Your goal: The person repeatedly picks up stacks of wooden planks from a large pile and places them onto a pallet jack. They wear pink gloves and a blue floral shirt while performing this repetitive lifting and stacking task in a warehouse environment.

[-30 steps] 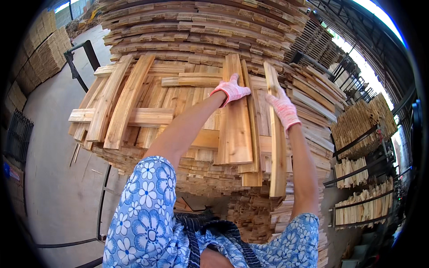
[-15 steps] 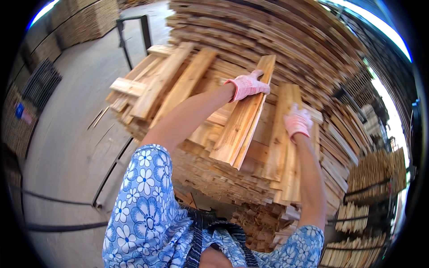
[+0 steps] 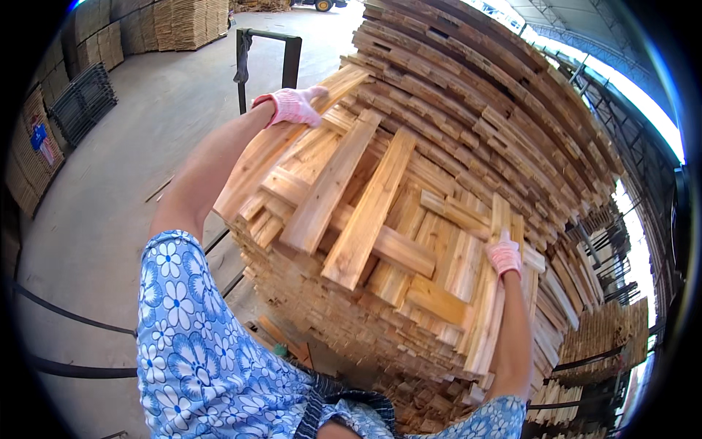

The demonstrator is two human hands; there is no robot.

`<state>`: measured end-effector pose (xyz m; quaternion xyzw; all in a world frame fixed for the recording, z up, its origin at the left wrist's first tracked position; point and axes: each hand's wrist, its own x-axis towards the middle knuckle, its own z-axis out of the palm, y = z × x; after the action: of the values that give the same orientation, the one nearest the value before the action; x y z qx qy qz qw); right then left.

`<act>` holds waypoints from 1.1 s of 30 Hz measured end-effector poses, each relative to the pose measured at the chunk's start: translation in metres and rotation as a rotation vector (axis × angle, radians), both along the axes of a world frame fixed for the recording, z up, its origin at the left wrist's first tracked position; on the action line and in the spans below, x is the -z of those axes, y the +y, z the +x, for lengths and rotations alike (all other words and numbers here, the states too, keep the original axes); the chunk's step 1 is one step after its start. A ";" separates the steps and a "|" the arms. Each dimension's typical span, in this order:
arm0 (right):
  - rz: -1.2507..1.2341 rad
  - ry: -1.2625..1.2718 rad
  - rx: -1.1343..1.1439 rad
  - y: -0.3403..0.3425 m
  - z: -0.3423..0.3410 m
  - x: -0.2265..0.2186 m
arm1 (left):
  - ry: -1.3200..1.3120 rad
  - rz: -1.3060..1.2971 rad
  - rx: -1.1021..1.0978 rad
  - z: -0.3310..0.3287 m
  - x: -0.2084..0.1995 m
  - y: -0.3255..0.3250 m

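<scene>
My left hand (image 3: 296, 108), in a pink-and-white knit glove, is closed round a long wooden board (image 3: 248, 167) at the left edge of the lumber stack. That board slants along the stack's side, slightly blurred. On the right, my gloved right hand (image 3: 504, 254) grips a narrow board (image 3: 480, 325) lying lengthwise at the stack's edge; its fingertips are partly hidden. Between my hands, two loose boards, one greyish (image 3: 333, 183) and one orange-brown (image 3: 371, 212), rest across a crosswise slat (image 3: 404, 252). Shorter planks (image 3: 436, 301) lie flat on the top layer.
A tall pile of layered boards (image 3: 468, 110) rises directly behind. A black metal frame (image 3: 291, 62) stands at the far left corner. More lumber bundles (image 3: 601, 336) sit to the right. Dark racks (image 3: 82, 95) and stacked timber (image 3: 186, 23) line the grey floor on the left.
My left hand has moved from the middle boards to the left edge, carrying board there. My right hand stays on the right-side boards. The view has shifted, showing more of the left floor.
</scene>
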<state>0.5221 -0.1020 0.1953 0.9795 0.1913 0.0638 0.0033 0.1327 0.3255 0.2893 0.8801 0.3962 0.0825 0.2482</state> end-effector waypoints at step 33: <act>0.533 0.460 -0.421 0.335 -0.216 0.048 | 0.189 -0.079 -0.076 0.013 0.100 0.123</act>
<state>0.3058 0.2335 0.1476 0.8743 0.3599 -0.1101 -0.3064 0.1461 0.4488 0.1888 0.8577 0.4540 -0.0071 0.2411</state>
